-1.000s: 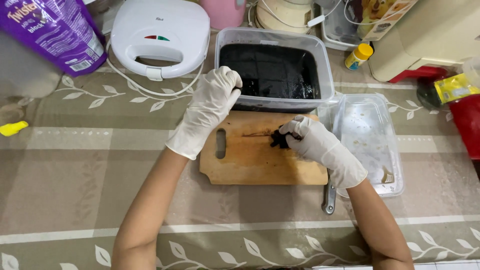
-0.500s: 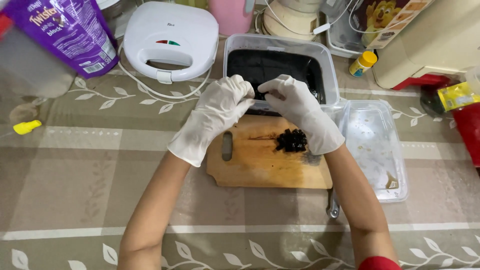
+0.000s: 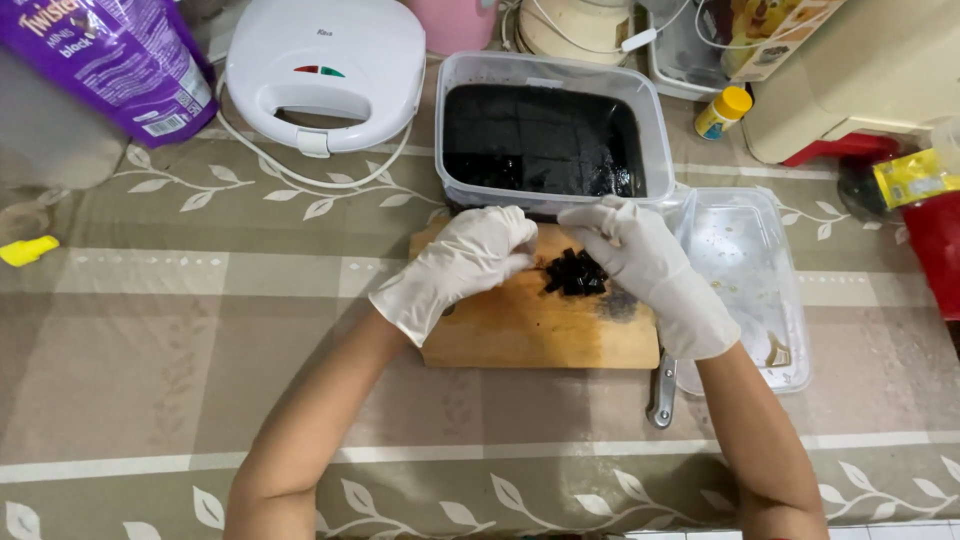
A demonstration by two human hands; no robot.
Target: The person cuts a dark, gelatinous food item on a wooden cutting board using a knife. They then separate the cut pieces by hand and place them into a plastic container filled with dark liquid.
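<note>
Two hands in white disposable gloves meet over a rectangular wooden cutting board (image 3: pixel 530 325) that lies on a desk covered with a beige cloth printed with white leaf sprigs (image 3: pixel 200 330). The left hand (image 3: pixel 470 262) rests on the far left part of the board with its fingers curled down and inward toward a small heap of black jelly cubes (image 3: pixel 573 274); its fingertips are just beside the heap, and whether they pinch any cube cannot be told. The right hand (image 3: pixel 640 255) arches over the right side of the same heap, fingers bent and loosely cupped against it, with nothing clearly gripped. The cubes sit on the far middle of the board, between the two hands, on a dark wet patch.

Just beyond the board stands a clear rectangular plastic tub (image 3: pixel 655 140) filled with a dark, glossy slab of jelly scored into squares. To the right of the board lies a clear plastic lid (image 3: pixel 745 250), flat on the cloth. A metal handle (image 3: pixel 661 392) sticks out from under the near right corner of the board.

Farther off, a white sandwich maker (image 3: pixel 320 65) sits at the far left with its cord looping toward the tub, a purple snack pouch (image 3: pixel 110 60) leans beside it, and a small yellow-capped bottle (image 3: pixel 722 112) stands right of the tub.
</note>
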